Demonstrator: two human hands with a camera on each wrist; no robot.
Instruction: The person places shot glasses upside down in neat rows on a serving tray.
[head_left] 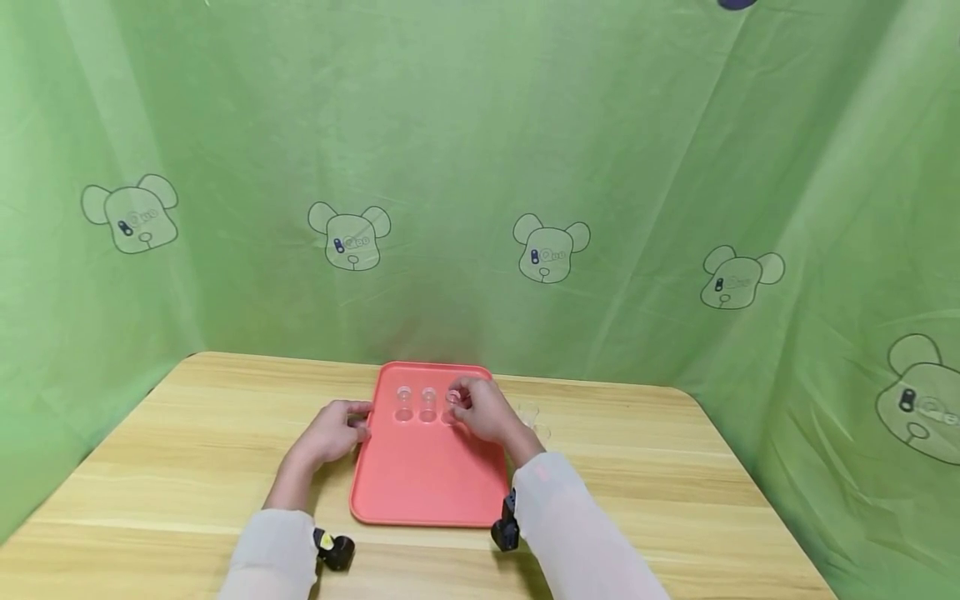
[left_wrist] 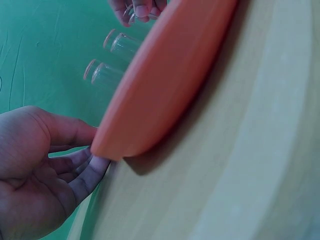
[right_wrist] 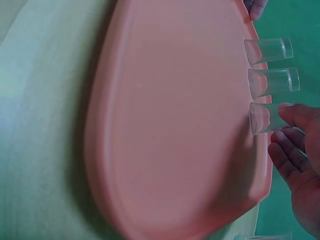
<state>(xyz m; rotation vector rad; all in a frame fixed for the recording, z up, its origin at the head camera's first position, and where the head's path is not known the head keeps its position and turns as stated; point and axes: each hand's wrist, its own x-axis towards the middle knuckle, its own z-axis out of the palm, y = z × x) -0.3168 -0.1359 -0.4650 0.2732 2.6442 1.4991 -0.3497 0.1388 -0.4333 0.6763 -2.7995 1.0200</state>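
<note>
Nearest the camera in the head view, 2 pale sleeves enter from the bottom edge, each with a small black wrist camera, and both are cut off by the frame. Beyond them a salmon-pink tray (head_left: 427, 475) lies flat on the wooden counter (head_left: 150, 467), its long axis running from the person toward the green cloth backdrop (head_left: 480, 150). The left hand (head_left: 333, 429) rests at the tray's left rim near the far corner; the left wrist view shows its fingers (left_wrist: 82, 172) loosely curled against the underside of the rim (left_wrist: 107, 145) with the thumb above, so the hand grips the tray edge lightly. Along the far end of the tray stand 3 clear glass cups (head_left: 427, 403) in 1 row running left to right, each upright with its mouth up. The right hand (head_left: 487, 410) is at the rightmost cup (head_left: 453, 404): the right wrist view shows the thumb on 1 side of that cup (right_wrist: 265, 118) and the curled fingers (right_wrist: 287, 160) just beside it, pinching the rim; part of the cup is hidden behind the hand in the head view. The glass is transparent and hard to make out against the tray. To the right of the tray, more clear cups (head_left: 534, 421) sit on the counter, faint and partly hidden by the right hand; their count cannot be told.
</note>
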